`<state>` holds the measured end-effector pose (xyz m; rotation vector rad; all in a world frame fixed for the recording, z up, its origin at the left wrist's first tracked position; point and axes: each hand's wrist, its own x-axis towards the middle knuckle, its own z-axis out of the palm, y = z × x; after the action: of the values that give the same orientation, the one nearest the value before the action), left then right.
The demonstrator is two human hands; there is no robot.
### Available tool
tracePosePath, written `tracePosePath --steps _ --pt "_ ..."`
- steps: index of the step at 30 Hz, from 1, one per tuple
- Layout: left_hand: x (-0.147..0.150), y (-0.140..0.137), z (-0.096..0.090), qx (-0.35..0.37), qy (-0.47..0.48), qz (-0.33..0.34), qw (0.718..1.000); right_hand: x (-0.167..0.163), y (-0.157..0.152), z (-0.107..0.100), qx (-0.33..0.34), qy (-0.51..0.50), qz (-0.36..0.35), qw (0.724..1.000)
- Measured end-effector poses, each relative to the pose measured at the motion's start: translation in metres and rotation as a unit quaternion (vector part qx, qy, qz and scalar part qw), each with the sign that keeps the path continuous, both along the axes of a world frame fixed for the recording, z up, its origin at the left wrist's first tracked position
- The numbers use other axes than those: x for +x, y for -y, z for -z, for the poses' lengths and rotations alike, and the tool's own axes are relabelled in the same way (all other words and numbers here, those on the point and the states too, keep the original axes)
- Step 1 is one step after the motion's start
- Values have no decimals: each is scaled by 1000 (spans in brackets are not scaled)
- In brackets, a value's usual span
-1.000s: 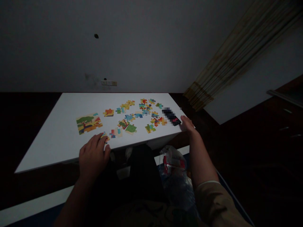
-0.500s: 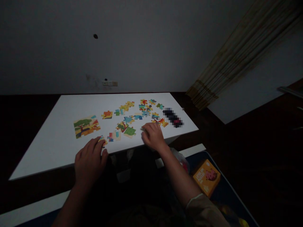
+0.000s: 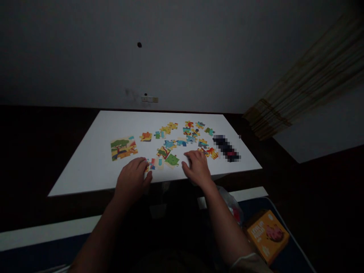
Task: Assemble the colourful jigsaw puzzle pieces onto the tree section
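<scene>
My left hand (image 3: 132, 177) rests at the table's near edge, its fingertips on a small colourful puzzle piece (image 3: 147, 167) that they partly hide. Right against that piece lies a pink and pale-blue puzzle piece (image 3: 158, 163). My right hand (image 3: 196, 167) is on the table with fingers bent and thumb apart, holding nothing. Nearest to it are a green puzzle piece (image 3: 172, 160) on its left and an orange-yellow piece (image 3: 212, 153) on its right. A joined section with a green tree (image 3: 123, 148) lies beyond my left hand.
Several loose or joined pieces, such as an orange one (image 3: 146, 137), spread over the white table (image 3: 82, 151). A pixelated dark object (image 3: 226, 147) lies at the right. Below the table are a yellow puzzle box (image 3: 269, 235) and a clear plastic bag (image 3: 227, 199).
The view has swung left, so everything appears further right. My left hand has brought its puzzle piece rightward, up to the pink and pale-blue one. The right hand has hardly moved over the table.
</scene>
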<state>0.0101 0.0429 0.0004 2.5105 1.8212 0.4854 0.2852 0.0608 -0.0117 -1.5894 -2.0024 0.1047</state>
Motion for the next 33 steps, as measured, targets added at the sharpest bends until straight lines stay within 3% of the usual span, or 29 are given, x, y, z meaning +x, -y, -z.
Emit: tracePosePath --steps 11,25,33 --pt "5 -3 1 0 53 16 998 -3 -3 0 0 -7 -12 1000" --pt "4 3 2 6 46 44 998 -6 2 -5 -2 23 -46 999" --pt "36 15 11 24 64 65 996 -7 2 -6 -3 26 -55 998"
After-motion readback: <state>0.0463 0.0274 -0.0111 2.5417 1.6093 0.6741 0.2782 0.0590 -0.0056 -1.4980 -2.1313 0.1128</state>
